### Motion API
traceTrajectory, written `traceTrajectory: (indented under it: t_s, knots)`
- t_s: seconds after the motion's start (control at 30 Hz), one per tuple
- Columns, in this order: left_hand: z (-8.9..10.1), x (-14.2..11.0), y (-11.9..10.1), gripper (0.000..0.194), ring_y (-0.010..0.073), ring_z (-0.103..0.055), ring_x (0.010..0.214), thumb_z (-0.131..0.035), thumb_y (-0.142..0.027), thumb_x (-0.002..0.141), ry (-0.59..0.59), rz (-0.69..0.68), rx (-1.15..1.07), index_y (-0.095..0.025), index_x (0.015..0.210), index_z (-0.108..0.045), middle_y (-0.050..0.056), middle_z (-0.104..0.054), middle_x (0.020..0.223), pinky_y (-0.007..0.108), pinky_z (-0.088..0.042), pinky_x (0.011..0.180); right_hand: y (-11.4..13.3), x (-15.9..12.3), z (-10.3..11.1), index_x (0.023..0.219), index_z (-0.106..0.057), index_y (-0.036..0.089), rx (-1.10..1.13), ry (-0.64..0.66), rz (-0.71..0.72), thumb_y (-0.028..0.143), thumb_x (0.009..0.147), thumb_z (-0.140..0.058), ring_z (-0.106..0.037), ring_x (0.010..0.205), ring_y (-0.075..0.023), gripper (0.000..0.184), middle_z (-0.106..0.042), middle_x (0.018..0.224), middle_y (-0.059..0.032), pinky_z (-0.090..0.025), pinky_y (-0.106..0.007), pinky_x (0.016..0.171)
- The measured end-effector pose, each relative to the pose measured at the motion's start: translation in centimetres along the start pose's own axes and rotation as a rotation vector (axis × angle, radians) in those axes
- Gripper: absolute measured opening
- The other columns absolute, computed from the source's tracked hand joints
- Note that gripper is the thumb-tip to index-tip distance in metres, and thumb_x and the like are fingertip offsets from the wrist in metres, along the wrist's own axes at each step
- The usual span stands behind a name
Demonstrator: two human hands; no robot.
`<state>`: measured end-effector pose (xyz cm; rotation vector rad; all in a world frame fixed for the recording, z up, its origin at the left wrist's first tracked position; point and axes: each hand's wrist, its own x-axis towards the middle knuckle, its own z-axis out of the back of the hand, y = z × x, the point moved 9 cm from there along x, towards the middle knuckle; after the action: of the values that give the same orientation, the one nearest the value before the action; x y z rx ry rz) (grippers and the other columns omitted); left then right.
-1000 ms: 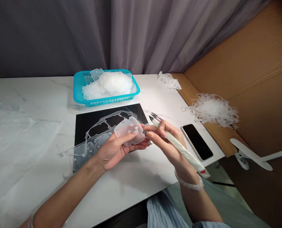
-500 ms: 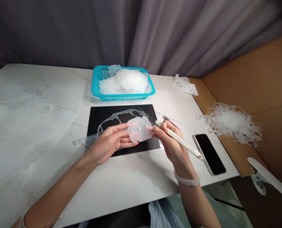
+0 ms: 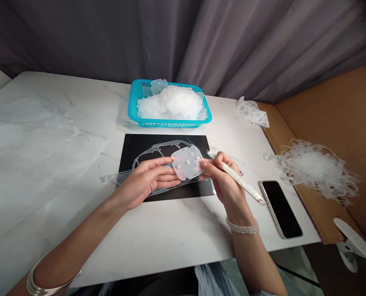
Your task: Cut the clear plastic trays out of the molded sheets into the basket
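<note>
a grey curtain (image 3: 103, 37) hangs across the back of the room, behind the far edge of a white marbled worktop (image 3: 158, 246). brown cardboard (image 3: 334, 107) stands along the right edge, and a wrinkled clear plastic sheet (image 3: 31, 131) spreads over the left part. from where i stand, the blue basket (image 3: 177, 122) sits near the middle of the far edge, with a heap of translucent pieces (image 3: 179, 102) in it. just on its near side lies a black mat (image 3: 136, 143), and over that a translucent frame (image 3: 166, 144) with wide openings, partly hidden by the hands. a tangle of clear scrap (image 3: 318, 168) lies by the right edge, mostly on the cardboard.

the left hand (image 3: 146, 181) is half open, fingers extended, lightly holding the left side of a frosted plate (image 3: 187, 162). the right hand (image 3: 228, 187) is nearly closed, pinching the plate's right side and also holding a pale wrapped stick (image 3: 240, 181) that slants down toward the phone (image 3: 281, 209). the plate is up above the mat, tilted. the phone lies screen up near the worktop's near right corner; a crumpled lattice scrap (image 3: 252, 112) lies at the far right corner. silver bangles (image 3: 35, 283) ring the left arm, a beaded bracelet (image 3: 242, 227) the right wrist.
</note>
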<state>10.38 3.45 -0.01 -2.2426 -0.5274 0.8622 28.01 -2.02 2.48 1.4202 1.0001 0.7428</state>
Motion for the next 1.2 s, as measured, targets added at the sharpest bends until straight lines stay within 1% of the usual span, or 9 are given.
traceTrajectory:
  t_s: [0.1,0.2,0.27,0.3,0.43,0.53,0.67,1.07,1.2]
  knots:
    - [0.6,0.3,0.2,0.041,0.0311,-0.065,0.118,-0.063,-0.028,0.092,-0.054,0.003,-0.049,-0.013,0.131,-0.061,0.018,-0.070,0.122,0.048,-0.051,0.104,2.3,-1.0,0.1,0.064,-0.036,0.025,-0.245,-0.124,0.224,0.032,0.081,-0.076,-0.068,0.068,-0.0188,0.044,-0.075,0.083,-0.0029,-0.054,-0.034,0.063]
    - [-0.1,0.6,1.1,0.048,0.0333,-0.064,0.120,-0.053,-0.045,0.096,0.027,0.066,-0.159,-0.011,0.130,-0.060,0.021,-0.067,0.127,0.051,-0.049,0.104,3.1,-2.2,-3.0,0.061,-0.037,0.025,-0.412,0.063,0.319,0.031,0.084,-0.072,-0.073,0.081,-0.0242,0.042,-0.075,0.083,-0.0042,-0.054,-0.037,0.069]
    - [-0.5,0.8,1.4,0.046,0.0333,-0.065,0.116,-0.056,-0.045,0.095,0.071,0.057,-0.177,-0.010,0.124,-0.064,0.020,-0.068,0.124,0.050,-0.049,0.104,2.6,-2.6,-4.4,0.060,-0.037,0.025,-0.413,0.188,0.277,0.032,0.086,-0.070,-0.074,0.085,-0.0260,0.042,-0.076,0.083,-0.0049,-0.055,-0.038,0.069]
    - [-0.4,0.9,1.4,0.040,0.0322,-0.067,0.114,-0.060,-0.040,0.093,0.068,0.035,-0.160,-0.011,0.121,-0.066,0.019,-0.070,0.122,0.049,-0.050,0.104,2.5,-2.6,-4.3,0.061,-0.036,0.025,-0.389,0.184,0.253,0.032,0.087,-0.069,-0.074,0.084,-0.0255,0.043,-0.077,0.084,-0.0051,-0.055,-0.038,0.069]
    - [0.3,0.8,1.5,0.029,0.0272,-0.070,0.109,-0.064,-0.019,0.090,0.011,-0.001,-0.071,-0.015,0.118,-0.069,0.013,-0.073,0.118,0.045,-0.051,0.104,2.3,-1.5,-0.5,0.064,-0.035,0.025,-0.194,-0.073,0.206,0.034,0.089,-0.067,-0.073,0.075,-0.0213,0.042,-0.077,0.085,-0.0043,-0.055,-0.036,0.066]
    - [0.2,0.6,1.4,0.028,0.0276,-0.071,0.106,-0.060,-0.017,0.092,0.022,0.020,-0.088,-0.015,0.118,-0.069,0.013,-0.074,0.114,0.045,-0.053,0.100,1.0,-0.4,1.2,0.066,-0.037,0.024,-0.062,-0.118,0.114,0.033,0.086,-0.070,-0.074,0.082,-0.0221,0.039,-0.076,0.083,-0.0043,-0.054,-0.032,0.062]
    - [0.3,0.5,1.3,0.028,0.0292,-0.073,0.101,-0.059,-0.014,0.090,0.002,0.042,-0.120,-0.012,0.116,-0.070,0.016,-0.076,0.108,0.045,-0.056,0.094,-0.6,0.0,0.7,0.067,-0.039,0.023,0.023,-0.036,-0.005,0.032,0.084,-0.073,-0.074,0.089,-0.0232,0.039,-0.077,0.087,-0.0058,-0.054,-0.028,0.060]
    - [-0.1,0.5,1.8,0.032,0.0281,-0.074,0.096,-0.054,-0.014,0.090,0.074,0.069,-0.182,-0.009,0.119,-0.068,0.018,-0.076,0.102,0.041,-0.059,0.086,-0.6,-0.3,0.0,0.065,-0.040,0.022,0.112,-0.012,0.014,0.026,0.085,-0.073,-0.074,0.077,-0.0188,0.039,-0.077,0.083,-0.0063,-0.055,-0.026,0.061]
    - [-0.3,0.5,1.9,0.032,0.0280,-0.074,0.096,-0.053,-0.015,0.091,0.095,0.077,-0.177,-0.007,0.119,-0.067,0.020,-0.076,0.101,0.040,-0.059,0.086,-0.7,-0.3,-0.1,0.064,-0.041,0.022,0.147,-0.009,0.005,0.024,0.085,-0.073,-0.073,0.077,-0.0176,0.039,-0.077,0.082,-0.0060,-0.057,-0.027,0.068]
